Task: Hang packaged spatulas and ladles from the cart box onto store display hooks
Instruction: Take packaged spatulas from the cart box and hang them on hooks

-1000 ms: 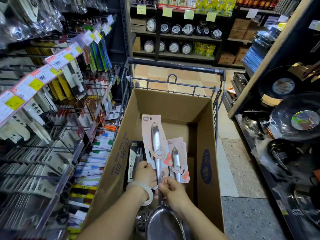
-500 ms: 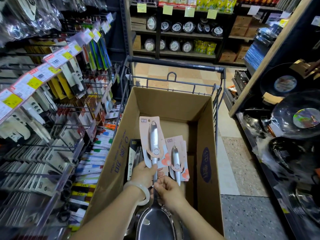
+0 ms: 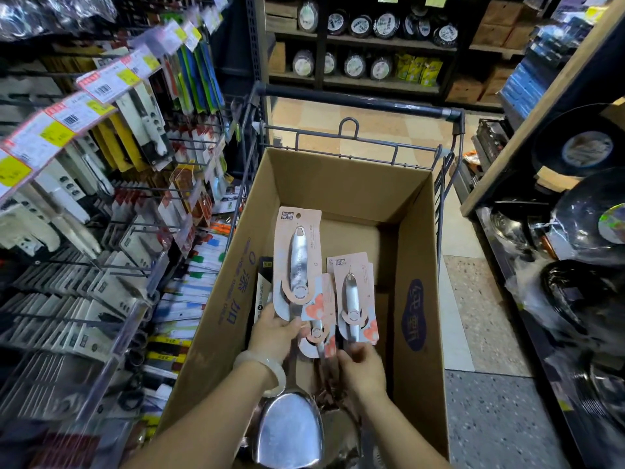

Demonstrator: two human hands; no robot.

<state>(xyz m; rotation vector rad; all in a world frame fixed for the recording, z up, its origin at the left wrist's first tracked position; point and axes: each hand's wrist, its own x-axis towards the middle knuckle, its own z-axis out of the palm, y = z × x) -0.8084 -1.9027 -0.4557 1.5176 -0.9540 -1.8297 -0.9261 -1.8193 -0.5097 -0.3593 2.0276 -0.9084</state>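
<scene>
Gripping the spatula (image 3: 297, 265) are the left hand (image 3: 275, 335) fingers; right hand (image 3: 360, 370) fingers pinch another handle (image 3: 353, 331).

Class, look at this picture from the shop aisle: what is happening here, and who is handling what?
A person is unpacking kitchen utensils from a brown cardboard box in a dark metal shopping cart. The left hand grips a steel spatula on a pink card, lifted above the box. The right hand reaches to the handles of more pink-carded utensils standing in the box; the blur hides whether it grips them. Nothing has gone onto the wire display hooks on the person's left yet.
</scene>
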